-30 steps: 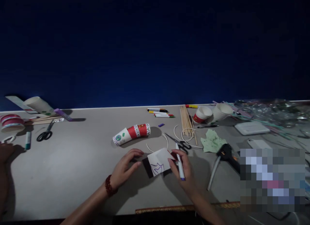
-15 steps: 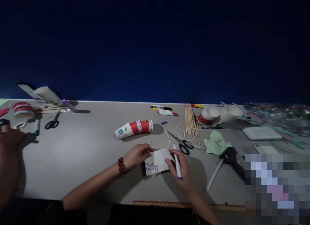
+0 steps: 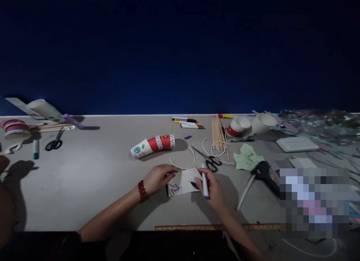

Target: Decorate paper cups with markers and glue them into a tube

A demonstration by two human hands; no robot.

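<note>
A white piece of paper (image 3: 188, 180) with a purple outline drawn at its lower left lies between my hands, low over the table. My left hand (image 3: 158, 179), with a dark red bead bracelet at the wrist, pinches the paper's upper left edge. Held in my right hand (image 3: 213, 189) is a white marker (image 3: 205, 182), its purple end pointing down toward me; the same fingers rest at the paper's right edge. Just beyond the paper are black-handled scissors (image 3: 211, 162) and a curl of white cord (image 3: 194, 158). A small purple cap (image 3: 188, 137) lies farther back.
Joined red and white paper cups (image 3: 153, 145) lie behind my left hand. Wooden sticks (image 3: 218, 131), markers (image 3: 188, 123), more cups (image 3: 239, 126), green paper (image 3: 247, 156) and a glue gun (image 3: 266, 176) surround the right side. Another person's arm (image 3: 6, 201) is at the far left.
The view has shifted slightly, so the table items sit a little farther left and higher. The paper looks flatter and lower. The other person's hand at left has moved mostly out of view.
</note>
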